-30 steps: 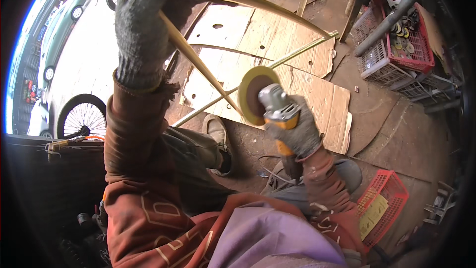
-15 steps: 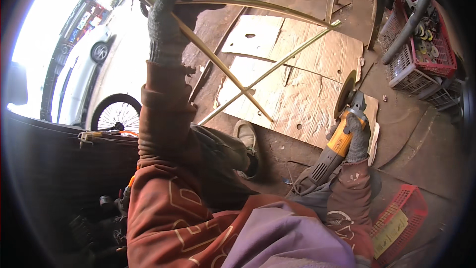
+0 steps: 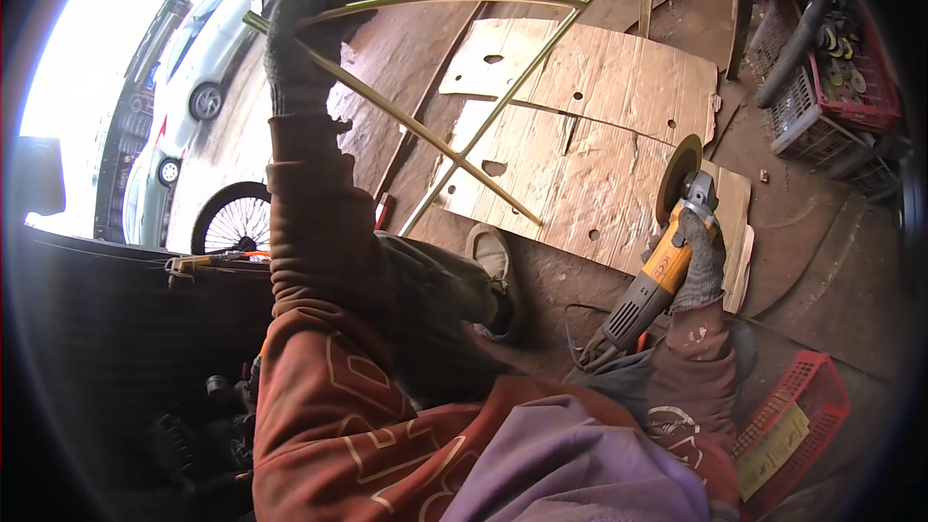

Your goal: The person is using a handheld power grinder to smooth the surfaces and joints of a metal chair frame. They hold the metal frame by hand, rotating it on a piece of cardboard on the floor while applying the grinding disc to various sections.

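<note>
My left hand (image 3: 302,46), in a grey knit glove, is raised high and grips a yellowish metal rod frame (image 3: 454,140) of thin crossing bars. The frame's bars reach down and right over the cardboard sheets (image 3: 599,135) on the ground. My right hand (image 3: 698,261), gloved too, holds a yellow and grey angle grinder (image 3: 657,275) low at the right. Its disc (image 3: 679,174) points up, away from the frame, near the cardboard's right edge. My shoe (image 3: 495,266) rests on the ground between both hands.
Red plastic crates (image 3: 851,68) with small parts stand at the top right, with a dark hose (image 3: 797,34) across them. Another red crate (image 3: 793,416) lies at the lower right. A bicycle wheel (image 3: 232,217) and a parked silver car (image 3: 193,87) are at the left.
The right hand has swung the grinder from the middle, near the frame, down to the right. The left hand still holds the frame up, and the view has shifted.
</note>
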Demonstrator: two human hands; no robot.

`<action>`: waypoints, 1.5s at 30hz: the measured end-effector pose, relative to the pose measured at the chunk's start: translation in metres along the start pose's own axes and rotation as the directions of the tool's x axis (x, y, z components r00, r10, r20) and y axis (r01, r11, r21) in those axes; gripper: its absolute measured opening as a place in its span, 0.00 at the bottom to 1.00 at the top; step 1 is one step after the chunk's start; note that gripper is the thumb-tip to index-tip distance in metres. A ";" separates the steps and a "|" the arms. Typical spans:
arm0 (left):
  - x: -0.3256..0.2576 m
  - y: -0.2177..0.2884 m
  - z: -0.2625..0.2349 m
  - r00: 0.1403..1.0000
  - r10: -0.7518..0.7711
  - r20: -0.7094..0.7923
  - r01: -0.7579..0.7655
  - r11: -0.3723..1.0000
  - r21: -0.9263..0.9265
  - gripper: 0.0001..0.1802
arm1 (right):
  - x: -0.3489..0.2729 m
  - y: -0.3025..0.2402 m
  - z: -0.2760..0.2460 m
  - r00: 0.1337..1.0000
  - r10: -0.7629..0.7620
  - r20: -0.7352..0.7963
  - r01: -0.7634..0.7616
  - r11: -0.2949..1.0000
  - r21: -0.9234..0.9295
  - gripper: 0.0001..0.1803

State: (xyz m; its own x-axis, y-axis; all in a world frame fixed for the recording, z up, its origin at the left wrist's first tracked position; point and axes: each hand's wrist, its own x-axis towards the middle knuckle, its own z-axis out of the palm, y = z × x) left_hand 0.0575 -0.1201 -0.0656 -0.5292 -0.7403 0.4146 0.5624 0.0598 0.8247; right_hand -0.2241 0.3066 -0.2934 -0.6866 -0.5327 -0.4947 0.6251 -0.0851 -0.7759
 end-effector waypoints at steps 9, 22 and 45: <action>-0.009 0.001 0.032 0.991 -0.003 0.137 0.006 1.000 -0.018 0.21 | -0.005 0.030 0.014 0.920 -0.149 0.362 0.240 0.945 -0.223 0.25; -0.041 -0.011 0.142 0.992 0.097 0.081 -0.110 0.978 0.178 0.20 | -0.028 0.019 0.097 0.817 -0.085 0.570 0.391 0.809 -0.439 0.31; -0.040 0.002 0.114 0.985 0.161 0.054 -0.165 0.984 0.069 0.18 | -0.058 0.081 0.121 0.735 -0.064 0.675 0.486 0.744 -0.459 0.39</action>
State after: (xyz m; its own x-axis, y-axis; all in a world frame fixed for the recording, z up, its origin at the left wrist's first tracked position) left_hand 0.0069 -0.0139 -0.0370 -0.4650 -0.6840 0.5621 0.5964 0.2272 0.7699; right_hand -0.0887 0.2291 -0.2805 -0.2943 -0.9544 -0.0500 -0.0388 0.0642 -0.9972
